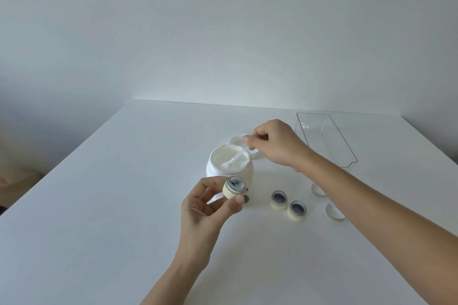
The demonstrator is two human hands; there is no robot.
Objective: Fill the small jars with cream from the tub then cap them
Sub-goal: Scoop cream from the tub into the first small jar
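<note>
A white tub of cream stands open in the middle of the white table. My right hand pinches a clear spatula whose tip lies in the cream. In front of the tub my left hand holds a small cream-coloured jar tilted toward me; a dab of white cream shows inside its grey mouth. Two more small jars stand open on the table to the right. Two caps lie beside them, partly hidden under my right forearm.
The tub's white lid lies just behind the tub. A clear plastic tray sits at the back right. The table has its left edge running diagonally and a wall close behind its far edge.
</note>
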